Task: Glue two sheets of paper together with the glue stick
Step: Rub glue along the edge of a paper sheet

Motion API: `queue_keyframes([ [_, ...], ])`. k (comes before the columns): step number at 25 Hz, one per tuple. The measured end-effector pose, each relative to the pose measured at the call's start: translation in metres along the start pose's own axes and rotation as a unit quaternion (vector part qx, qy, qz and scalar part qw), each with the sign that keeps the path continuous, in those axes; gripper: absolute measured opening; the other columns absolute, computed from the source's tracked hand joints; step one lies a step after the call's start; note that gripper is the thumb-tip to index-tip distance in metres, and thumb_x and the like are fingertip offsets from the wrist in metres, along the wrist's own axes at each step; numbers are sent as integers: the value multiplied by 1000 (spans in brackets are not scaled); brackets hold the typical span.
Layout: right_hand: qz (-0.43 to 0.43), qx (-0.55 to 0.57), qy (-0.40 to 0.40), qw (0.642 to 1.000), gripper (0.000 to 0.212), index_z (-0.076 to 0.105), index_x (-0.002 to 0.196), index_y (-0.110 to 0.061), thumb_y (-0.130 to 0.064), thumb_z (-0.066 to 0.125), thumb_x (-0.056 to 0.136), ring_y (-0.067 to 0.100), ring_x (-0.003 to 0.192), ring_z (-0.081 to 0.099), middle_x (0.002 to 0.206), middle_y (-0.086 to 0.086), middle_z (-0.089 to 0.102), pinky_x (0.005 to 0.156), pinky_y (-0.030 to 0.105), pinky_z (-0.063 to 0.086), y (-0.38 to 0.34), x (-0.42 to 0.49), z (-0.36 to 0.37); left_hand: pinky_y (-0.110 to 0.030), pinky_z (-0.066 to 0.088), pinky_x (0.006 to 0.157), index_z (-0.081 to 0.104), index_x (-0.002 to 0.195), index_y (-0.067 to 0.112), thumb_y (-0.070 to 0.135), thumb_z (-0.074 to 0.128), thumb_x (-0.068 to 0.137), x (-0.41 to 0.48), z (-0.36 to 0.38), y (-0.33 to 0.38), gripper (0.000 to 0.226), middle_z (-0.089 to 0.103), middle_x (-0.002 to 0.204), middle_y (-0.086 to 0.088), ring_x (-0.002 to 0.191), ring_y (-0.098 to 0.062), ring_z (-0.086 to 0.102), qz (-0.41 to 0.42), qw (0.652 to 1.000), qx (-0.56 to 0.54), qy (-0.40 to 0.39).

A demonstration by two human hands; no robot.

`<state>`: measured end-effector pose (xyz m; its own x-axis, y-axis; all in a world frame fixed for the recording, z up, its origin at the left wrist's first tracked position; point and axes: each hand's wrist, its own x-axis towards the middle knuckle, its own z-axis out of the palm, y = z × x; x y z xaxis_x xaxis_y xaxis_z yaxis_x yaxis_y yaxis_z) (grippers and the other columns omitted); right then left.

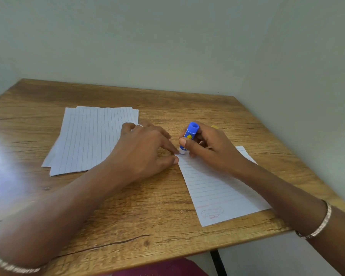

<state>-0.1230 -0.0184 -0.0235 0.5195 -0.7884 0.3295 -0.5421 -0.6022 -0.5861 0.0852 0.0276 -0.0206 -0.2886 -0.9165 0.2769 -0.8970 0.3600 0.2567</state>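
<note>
A single lined white sheet (217,192) lies on the right half of the wooden table (147,216). My right hand (209,144) grips a blue glue stick (189,136), tip down on the sheet's far left corner. My left hand (145,146) rests beside it, thumb and forefinger pressing the sheet's corner edge. A small stack of lined sheets (90,140) lies to the left, partly under my left hand.
A yellow object (215,127), perhaps the glue cap, peeks out behind my right hand. Pale walls close in behind and to the right of the table. The table's front edge is near my body, with a dark leg (218,261) below.
</note>
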Motion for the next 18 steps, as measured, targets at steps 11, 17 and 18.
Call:
queue_keyframes([
  [11,16,-50,-16,999,12,70,99,-18,-29,66,98,21,79,69,90,3,75,71,35,55,12,-4,-20,-51,21,110,64,116,50,44,52,95,3,-4,3,26,54,142,21,140,-14,33,11,997,70,-16],
  [17,52,-70,2,996,15,68,93,-16,-31,67,97,12,75,66,85,-6,76,65,23,51,21,-12,-37,-52,23,109,68,111,46,50,52,92,0,-1,4,25,58,137,20,138,-15,37,11,999,51,-6],
  [18,62,-72,5,995,16,67,91,-15,-30,67,97,12,73,67,83,-7,76,68,28,53,22,-14,-40,-52,23,109,68,110,45,55,51,92,0,-1,4,27,59,136,20,138,-15,38,10,999,47,-7],
])
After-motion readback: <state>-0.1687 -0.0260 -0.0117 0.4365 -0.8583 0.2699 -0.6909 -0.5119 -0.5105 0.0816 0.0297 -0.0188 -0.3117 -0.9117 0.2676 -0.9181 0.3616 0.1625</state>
